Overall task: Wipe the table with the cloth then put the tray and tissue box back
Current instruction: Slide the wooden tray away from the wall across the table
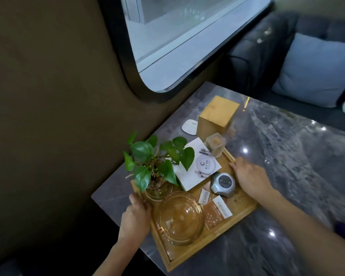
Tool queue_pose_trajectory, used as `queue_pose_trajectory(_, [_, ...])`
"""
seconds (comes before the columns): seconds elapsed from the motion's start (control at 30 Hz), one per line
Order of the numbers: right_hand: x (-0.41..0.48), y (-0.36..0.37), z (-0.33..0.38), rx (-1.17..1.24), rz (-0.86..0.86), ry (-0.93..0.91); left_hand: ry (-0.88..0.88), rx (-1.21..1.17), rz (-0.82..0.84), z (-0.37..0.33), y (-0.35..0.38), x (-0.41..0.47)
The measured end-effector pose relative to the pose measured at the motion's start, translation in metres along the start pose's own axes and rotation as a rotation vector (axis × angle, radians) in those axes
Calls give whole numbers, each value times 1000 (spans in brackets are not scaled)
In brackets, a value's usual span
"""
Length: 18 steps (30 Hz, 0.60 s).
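Observation:
A wooden tray [189, 253] lies on the grey marble table [287, 156] near the wall. My left hand [135, 216] grips the tray's left rim and my right hand [249, 176] grips its right rim. The tray carries a green plant in a glass pot [155, 168], a large amber glass ashtray [180, 217], a white card [199, 166], a silver round device [223, 184], small packets [217, 211] and a small clear container [215, 144]. Just beyond the tray stands a wooden cube-shaped tissue box [217, 114]. No cloth is clearly in view.
A white coaster-like pad [189, 126] lies beside the tissue box near the wall. A dark sofa with a light blue cushion [315, 70] sits behind the table. A purple item [344, 230] shows at the right edge. The brown wall and a window border the table's left side.

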State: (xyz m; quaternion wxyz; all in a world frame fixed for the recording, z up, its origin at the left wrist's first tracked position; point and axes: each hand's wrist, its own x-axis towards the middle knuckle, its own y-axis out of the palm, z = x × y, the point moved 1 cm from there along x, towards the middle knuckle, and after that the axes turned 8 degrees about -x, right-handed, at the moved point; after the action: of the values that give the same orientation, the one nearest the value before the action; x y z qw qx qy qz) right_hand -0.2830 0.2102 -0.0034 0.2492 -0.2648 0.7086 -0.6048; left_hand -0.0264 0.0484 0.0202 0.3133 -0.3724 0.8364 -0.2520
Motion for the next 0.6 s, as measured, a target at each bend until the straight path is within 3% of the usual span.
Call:
queue_pose_trajectory(0.27, [-62,12,-64,-2,-11,148,140,50,132,-27,44,-15])
queue_pose_trajectory(0.4, [-92,27,-93,179,95,339,177,63,200,-41,68,-23])
queue_pose_trajectory(0.6, [-128,44,-124,102,104,370,239,143,285,-50,106,-30])
